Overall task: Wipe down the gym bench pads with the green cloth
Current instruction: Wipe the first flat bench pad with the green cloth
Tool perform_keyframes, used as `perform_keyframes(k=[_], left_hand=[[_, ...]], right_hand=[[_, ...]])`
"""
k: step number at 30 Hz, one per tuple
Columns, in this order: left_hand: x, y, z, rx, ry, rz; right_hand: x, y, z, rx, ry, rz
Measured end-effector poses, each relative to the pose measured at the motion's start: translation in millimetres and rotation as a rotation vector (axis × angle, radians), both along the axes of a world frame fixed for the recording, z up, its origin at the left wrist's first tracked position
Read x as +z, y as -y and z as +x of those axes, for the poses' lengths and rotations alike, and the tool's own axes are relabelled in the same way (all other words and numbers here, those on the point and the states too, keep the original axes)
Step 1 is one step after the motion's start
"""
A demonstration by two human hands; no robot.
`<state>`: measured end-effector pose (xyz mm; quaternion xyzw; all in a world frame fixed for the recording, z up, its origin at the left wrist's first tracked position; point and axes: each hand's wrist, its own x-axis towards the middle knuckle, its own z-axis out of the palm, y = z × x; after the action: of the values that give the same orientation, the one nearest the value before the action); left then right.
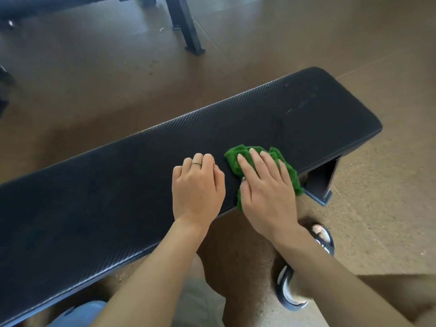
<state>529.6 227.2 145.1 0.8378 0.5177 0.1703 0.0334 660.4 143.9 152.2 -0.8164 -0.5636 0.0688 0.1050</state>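
A long black gym bench pad (141, 166) runs from the lower left to the upper right of the head view. The crumpled green cloth (238, 159) lies on the pad near its near edge, toward the right end. My right hand (266, 190) presses flat on the cloth with straight fingers spread over it. My left hand (198, 187) rests on the bare pad just left of the cloth, fingers curled under at the knuckles, holding nothing. A ring sits on one left finger.
The bench's dark metal leg (323, 182) shows under its right end. My feet in dark sandals (323, 239) stand on the brown floor below the bench. Another black equipment post (186, 24) stands on the floor at the top.
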Motion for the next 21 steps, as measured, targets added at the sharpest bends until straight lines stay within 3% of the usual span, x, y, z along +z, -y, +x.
perform_keyframes(k=[5, 9, 12, 16, 21], left_hand=[[0.0, 2.0, -0.7, -0.02, -0.034, 0.019], [-2.2, 1.3, -1.1, -0.031, -0.067, 0.012], [1.6, 0.9, 3.0, -0.042, -0.086, 0.005], [11.3, 4.0, 31.4, -0.05, -0.007, -0.007], [11.0, 8.4, 94.1, 0.021, 0.07, -0.038]], right_hand=[[-4.1, -15.1, 47.8, 0.082, 0.076, -0.015], [0.5, -63.9, 98.8, -0.089, 0.014, -0.029], [0.3, -72.2, 82.0, -0.148, 0.023, -0.039], [-3.9, -33.3, 44.1, -0.02, 0.03, 0.015], [1.4, -36.7, 85.1, 0.223, 0.039, -0.037]])
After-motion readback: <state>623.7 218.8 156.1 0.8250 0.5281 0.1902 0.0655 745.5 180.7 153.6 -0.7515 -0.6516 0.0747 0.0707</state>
